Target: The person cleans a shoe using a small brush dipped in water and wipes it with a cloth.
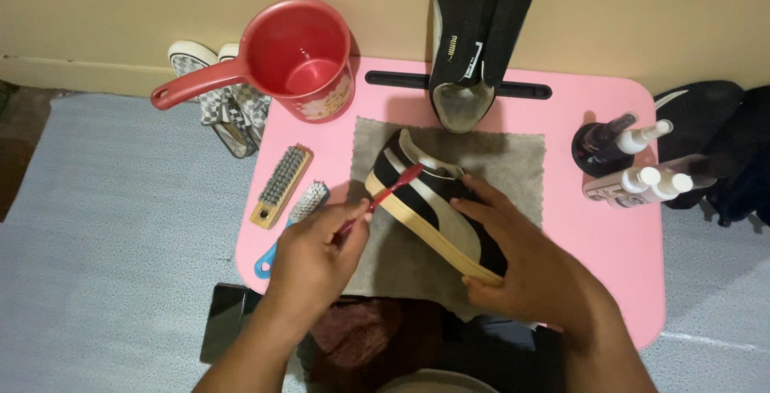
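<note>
- The left hand [317, 261] has its fingers closed around the handle of a red toothbrush [391, 190], whose head end lies against the heel side of a black sneaker [437, 204] with a tan sole and a pale side stripe.
- The right hand [513, 261] is spread over the front of the sneaker, fingers clamped down on the upper and sole edge; the shoe lies tilted on a grey cloth [513, 168] in the middle of the pink bench [609, 232].
- Just left of the left fingers lie a wooden-backed brush [281, 186] and a blue-handled brush [297, 220] (its handle partly under the hand).
- Beyond the left fingers stands a red dipper cup [297, 60] with a pale flower label low on its wall, its handle reaching past the bench edge.
- Beyond the right fingers a second black sneaker [473, 40] leans up against the wall, cut off at the top.
- Right of the right fingers, at the bench edge, stand small spray bottles [642, 164] with white nozzles; their labels are too small to make out.
- Bare pink surface lies to the right of the cloth and along the near right corner.
- Off the bench: checkered shoes [216, 100] behind the cup, a dark phone [224, 321] on the grey floor [120, 216] beside the left wrist, and a dark bag [722, 144] at far right, partly cut off.
</note>
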